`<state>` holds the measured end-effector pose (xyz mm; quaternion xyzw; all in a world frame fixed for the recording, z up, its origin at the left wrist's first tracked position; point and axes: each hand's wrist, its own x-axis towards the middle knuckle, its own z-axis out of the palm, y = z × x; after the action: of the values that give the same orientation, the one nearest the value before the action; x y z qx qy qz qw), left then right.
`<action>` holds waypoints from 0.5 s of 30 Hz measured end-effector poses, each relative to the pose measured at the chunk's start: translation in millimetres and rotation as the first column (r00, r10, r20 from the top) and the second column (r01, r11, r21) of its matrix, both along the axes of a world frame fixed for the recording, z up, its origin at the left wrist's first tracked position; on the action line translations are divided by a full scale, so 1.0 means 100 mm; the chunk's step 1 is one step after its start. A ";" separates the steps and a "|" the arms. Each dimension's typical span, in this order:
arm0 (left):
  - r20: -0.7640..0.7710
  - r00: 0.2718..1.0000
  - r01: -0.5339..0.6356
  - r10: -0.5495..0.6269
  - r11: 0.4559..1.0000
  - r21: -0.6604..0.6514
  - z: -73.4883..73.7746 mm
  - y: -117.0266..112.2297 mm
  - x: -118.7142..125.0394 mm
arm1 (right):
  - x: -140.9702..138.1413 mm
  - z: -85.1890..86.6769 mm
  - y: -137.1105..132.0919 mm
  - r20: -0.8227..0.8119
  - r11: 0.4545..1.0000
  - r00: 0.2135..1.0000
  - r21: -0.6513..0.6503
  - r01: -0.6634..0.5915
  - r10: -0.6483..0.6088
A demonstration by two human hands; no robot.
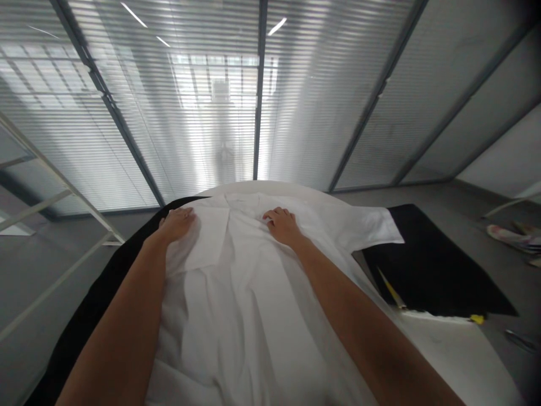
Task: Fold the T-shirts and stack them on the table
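A white short-sleeved shirt (240, 282) is spread over a surface with a rounded far end, and soft folds run down it towards me. My left hand (177, 223) rests on its far left part with the fingers stretched out, touching a flat white rectangular piece (211, 237) on the shirt. Farther right, my right hand (282, 225) has its fingers curled onto the cloth, with a small bit of fabric seemingly pinched at the fingertips. The shirt's sleeve (374, 225) reaches out to the right over a black sheet.
The black sheet (435, 265) lies at the right, with a yellow strip resembling a tape measure (393, 288) on it. Black material (91, 299) borders the left side. A white metal frame (54, 172) stands left. Glass panels with blinds (203, 113) rise behind.
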<state>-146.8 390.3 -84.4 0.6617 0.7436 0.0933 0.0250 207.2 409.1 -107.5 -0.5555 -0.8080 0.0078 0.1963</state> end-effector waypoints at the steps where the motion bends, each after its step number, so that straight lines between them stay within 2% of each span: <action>1: 0.000 1.000 -0.019 0.019 1.000 -0.013 -0.04 -0.01 0.02 | 0.00 0.00 0.00 0.001 1.000 1.000 0.002 -0.001 0.001; 4: -0.044 0.993 -0.111 0.109 0.993 -0.040 -0.06 -0.02 0.16 | 0.00 0.00 -0.01 0.010 1.000 1.000 0.007 -0.011 0.011; 6: -0.084 0.990 -0.116 0.113 0.993 -0.028 -0.02 -0.02 0.37 | 0.00 0.01 -0.01 0.016 1.000 1.000 0.007 -0.012 0.012; 8: -0.087 0.995 -0.042 0.041 0.999 -0.013 0.00 -0.03 0.64 | 0.01 0.02 -0.02 0.021 1.000 1.000 0.004 -0.008 0.008; 11: -0.067 0.996 0.057 -0.058 0.998 -0.011 -0.05 -0.06 1.01 | 0.01 0.02 -0.02 0.034 1.000 0.999 -0.006 -0.008 0.009; 13: -0.063 0.995 0.077 -0.078 0.997 -0.020 -0.12 -0.09 1.13 | 0.02 0.01 -0.01 0.044 1.000 0.999 -0.010 -0.019 0.020; 15: -0.056 0.995 0.086 -0.088 0.996 -0.021 -0.17 -0.10 1.14 | 0.04 0.00 0.00 0.056 0.999 0.998 -0.019 -0.039 0.040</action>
<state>-32.3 380.7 -101.3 0.6956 0.7153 0.0663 0.0138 210.7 409.5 -107.7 -0.5411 -0.8239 0.0031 0.1684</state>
